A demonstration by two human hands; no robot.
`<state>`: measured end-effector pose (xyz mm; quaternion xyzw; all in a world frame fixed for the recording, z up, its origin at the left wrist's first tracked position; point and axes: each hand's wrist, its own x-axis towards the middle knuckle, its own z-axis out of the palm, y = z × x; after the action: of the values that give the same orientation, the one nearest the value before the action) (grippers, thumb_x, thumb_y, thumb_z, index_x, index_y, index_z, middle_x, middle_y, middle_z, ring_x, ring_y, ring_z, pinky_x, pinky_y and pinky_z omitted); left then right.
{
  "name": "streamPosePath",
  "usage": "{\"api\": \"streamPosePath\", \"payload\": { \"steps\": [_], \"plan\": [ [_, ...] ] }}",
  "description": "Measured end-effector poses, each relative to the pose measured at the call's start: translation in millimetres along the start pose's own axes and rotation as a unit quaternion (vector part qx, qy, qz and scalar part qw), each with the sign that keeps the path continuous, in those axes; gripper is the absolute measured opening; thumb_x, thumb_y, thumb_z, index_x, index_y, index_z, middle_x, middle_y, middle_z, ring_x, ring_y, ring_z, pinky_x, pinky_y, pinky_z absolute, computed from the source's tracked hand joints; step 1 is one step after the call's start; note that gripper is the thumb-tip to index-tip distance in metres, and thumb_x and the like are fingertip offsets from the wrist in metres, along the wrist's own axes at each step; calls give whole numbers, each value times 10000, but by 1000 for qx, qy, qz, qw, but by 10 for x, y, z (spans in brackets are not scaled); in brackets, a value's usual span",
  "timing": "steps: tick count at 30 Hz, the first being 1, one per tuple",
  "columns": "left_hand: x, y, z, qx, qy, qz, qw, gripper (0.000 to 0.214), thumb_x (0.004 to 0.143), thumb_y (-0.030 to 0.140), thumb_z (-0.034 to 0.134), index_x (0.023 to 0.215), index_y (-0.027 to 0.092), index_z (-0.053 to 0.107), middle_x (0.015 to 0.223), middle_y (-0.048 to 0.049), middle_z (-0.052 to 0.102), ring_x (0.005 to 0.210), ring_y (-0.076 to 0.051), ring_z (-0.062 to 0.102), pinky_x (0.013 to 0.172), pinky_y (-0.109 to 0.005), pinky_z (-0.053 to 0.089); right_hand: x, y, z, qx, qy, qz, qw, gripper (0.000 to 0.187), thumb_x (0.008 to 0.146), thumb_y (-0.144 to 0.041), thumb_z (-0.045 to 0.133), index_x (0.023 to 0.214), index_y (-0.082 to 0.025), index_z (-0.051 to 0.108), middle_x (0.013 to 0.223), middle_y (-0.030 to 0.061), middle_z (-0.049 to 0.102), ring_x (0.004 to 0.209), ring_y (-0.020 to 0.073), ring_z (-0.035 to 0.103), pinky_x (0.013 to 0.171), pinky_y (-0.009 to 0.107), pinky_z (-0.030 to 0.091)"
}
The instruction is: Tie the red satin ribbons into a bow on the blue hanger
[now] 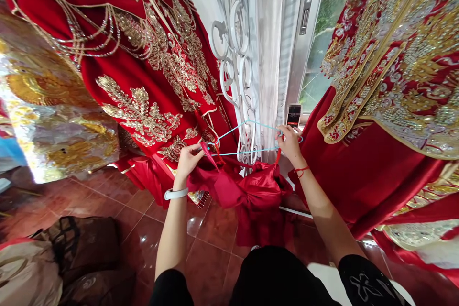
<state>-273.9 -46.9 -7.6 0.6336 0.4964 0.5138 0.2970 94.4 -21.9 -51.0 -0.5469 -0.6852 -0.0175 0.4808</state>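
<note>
A light blue clothes hanger (244, 152) is stretched between my hands, its hook up near the white ironwork. From it hangs a red satin dress (263, 189) by thin straps. My left hand (188, 158) is closed at the hanger's left end, pinching a red strap (207, 151) there. At the other end, my right hand (290, 143) grips the hanger between thumb and fingers. Just below those fingers runs the right strap (278, 156). The dress's lower part drops toward the tiled floor.
Red garments with gold embroidery (143, 117) hang on the left, and a beaded one (401, 71) on the right. White scrolled ironwork (229, 74) stands ahead beside a window (319, 52). A phone (293, 115) is behind my right hand. Brown bags (84, 244) lie at lower left.
</note>
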Motion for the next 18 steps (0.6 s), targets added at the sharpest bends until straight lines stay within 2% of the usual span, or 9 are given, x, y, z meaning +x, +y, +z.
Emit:
{"api": "streamPosePath", "payload": {
  "steps": [3,5,11,15,18],
  "plan": [
    [89,125,86,59,-63,26,996,338,686,486,816,801,170,789,840,-66,797,866,-270,724,892,-392,567,-3,11,7,2,5,-7,1000,239,735,-32,433,806,-241,525,730,-15,685,848,240,615,1030,424,267],
    [114,177,142,91,-83,43,991,305,724,454,780,824,167,779,867,-65,792,858,-251,716,884,-374,559,-3,11,11,3,7,-10,1000,240,734,-27,433,804,-238,523,722,-17,684,837,235,611,1030,420,262],
    [59,129,258,126,-77,70,987,235,792,392,667,852,169,715,884,-65,746,800,-207,667,810,-345,542,8,9,11,-6,18,-14,1000,238,740,-30,436,812,-243,514,726,-18,687,844,236,609,1038,423,253],
    [-3,54,313,144,-64,82,984,217,749,294,635,941,193,650,889,-26,693,836,-192,636,836,-323,521,14,36,5,-11,16,-17,1000,257,730,-32,447,844,-246,531,741,-15,697,879,244,608,1044,427,253],
    [-39,30,353,148,-50,88,984,246,746,294,646,971,211,595,815,15,618,774,-169,594,802,-298,502,27,37,-1,-12,11,-13,1000,255,740,-41,452,863,-245,544,757,-8,695,891,247,599,1049,438,259]
  ]
}}
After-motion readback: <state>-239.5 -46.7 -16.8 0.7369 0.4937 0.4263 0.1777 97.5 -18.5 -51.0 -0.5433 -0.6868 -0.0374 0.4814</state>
